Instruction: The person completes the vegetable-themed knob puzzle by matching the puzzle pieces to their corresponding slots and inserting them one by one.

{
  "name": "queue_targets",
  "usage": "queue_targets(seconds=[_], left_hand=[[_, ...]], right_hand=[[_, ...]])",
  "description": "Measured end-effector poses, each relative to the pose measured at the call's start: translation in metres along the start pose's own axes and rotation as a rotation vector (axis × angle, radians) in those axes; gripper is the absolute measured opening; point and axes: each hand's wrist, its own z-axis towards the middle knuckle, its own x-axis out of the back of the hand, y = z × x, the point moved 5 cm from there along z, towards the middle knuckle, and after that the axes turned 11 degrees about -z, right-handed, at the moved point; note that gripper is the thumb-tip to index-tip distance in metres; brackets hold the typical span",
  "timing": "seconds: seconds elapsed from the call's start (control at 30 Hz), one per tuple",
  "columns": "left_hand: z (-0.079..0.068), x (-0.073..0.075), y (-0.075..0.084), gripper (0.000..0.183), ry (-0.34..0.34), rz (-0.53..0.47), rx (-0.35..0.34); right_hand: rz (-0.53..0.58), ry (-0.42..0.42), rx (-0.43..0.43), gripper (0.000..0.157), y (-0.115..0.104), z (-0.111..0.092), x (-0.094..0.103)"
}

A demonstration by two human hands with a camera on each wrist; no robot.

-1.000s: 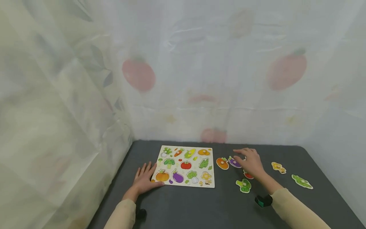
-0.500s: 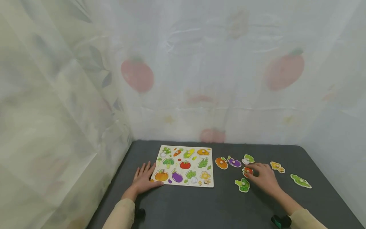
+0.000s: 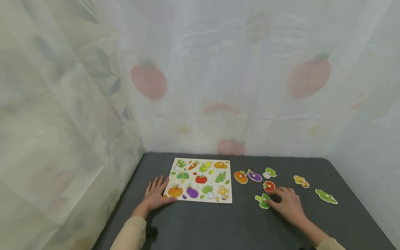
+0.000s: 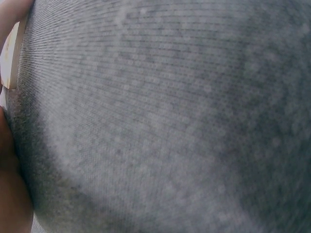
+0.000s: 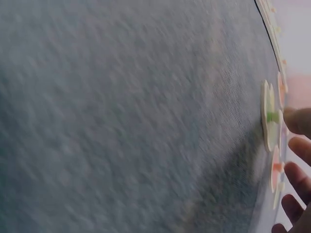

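Note:
My left hand (image 3: 155,196) lies spread with its fingers and thumb along the lower left corner of a white vegetable puzzle board (image 3: 214,185); the left wrist view catches only the board's edge (image 4: 14,53) and parts of the hand. On the right, my right hand (image 3: 289,205) reaches to a broccoli puzzle piece (image 3: 262,201), its thumb and forefinger at the piece's right side. The right wrist view has the thumb close to the knob of this piece (image 5: 266,116), with the fingers loosely apart. Just behind sits a tomato piece (image 3: 269,186).
Behind lie a pumpkin piece (image 3: 240,177), an eggplant piece (image 3: 254,175) and a bok choy piece (image 3: 269,173). Farther right are a mushroom piece (image 3: 301,181) and a pea pod piece (image 3: 326,196). Patterned curtains (image 3: 193,135) border the dark table (image 3: 212,225).
My right hand has moved from above the eggplant piece, past the tomato piece, toward me to the broccoli piece. The left hand stays on the board's corner.

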Motion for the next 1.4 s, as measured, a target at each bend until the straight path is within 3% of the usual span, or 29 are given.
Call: queue_targets(seconds=[0.17,0.33,0.6,1.07,1.4], left_hand=[[-0.002,0.007,0.008,0.118,-0.002,0.000,0.005],[-0.001,0.008,0.006,0.118,-0.027,0.020,0.031],[0.002,0.007,0.003,0.118,-0.016,0.024,0.007],[0.000,0.010,0.010,0.117,-0.054,0.047,0.053],[-0.003,0.010,0.013,0.116,-0.039,0.029,0.027]], right_hand=[[0.048,-0.020,-0.078,0.041,0.000,-0.003,-0.007],[0.064,-0.034,-0.115,0.033,-0.002,-0.005,-0.012],[0.028,-0.012,-0.132,0.025,-0.011,-0.007,-0.013],[0.025,0.029,-0.144,0.021,-0.015,-0.008,-0.012],[0.016,0.048,-0.149,0.019,-0.017,-0.009,-0.010]])
